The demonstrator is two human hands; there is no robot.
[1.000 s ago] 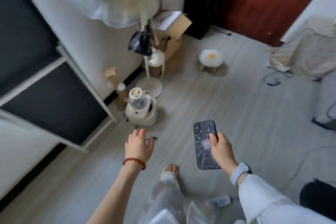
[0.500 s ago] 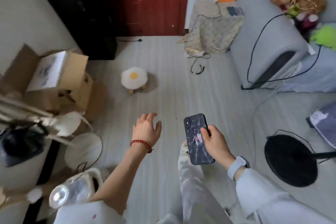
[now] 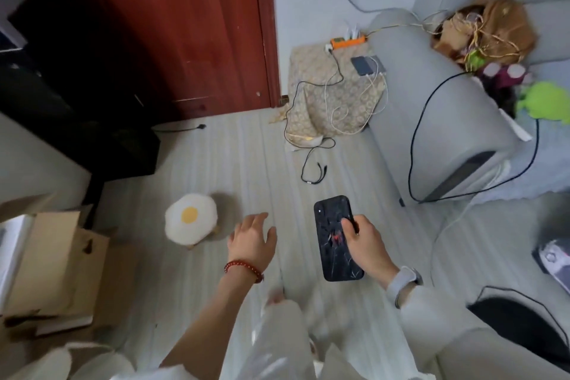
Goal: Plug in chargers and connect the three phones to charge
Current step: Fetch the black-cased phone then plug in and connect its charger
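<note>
A dark phone (image 3: pixel 336 237) with a cracked-web pattern is held upright in the right hand (image 3: pixel 364 245), well short of the orange power strip (image 3: pixel 348 42). Its right edge sits in the palm, thumb (image 3: pixel 348 224) pressed across its back and the other fingers hidden behind. The left hand (image 3: pixel 251 241) hangs empty, fingers loosely spread. Nearer the strip, two phones (image 3: pixel 367 65) lie on a patterned cloth (image 3: pixel 311 102). A loose black cable (image 3: pixel 314 163) trails from the strip onto the floor; carrying the phone steadily to its free end seems wise.

power strip (image 3: pixel 348 41) and two phones (image 3: pixel 367 65) on a cushion (image 3: pixel 311 95) left of the sofa (image 3: pixel 431 108), stool (image 3: pixel 190 218) nearer left.
</note>
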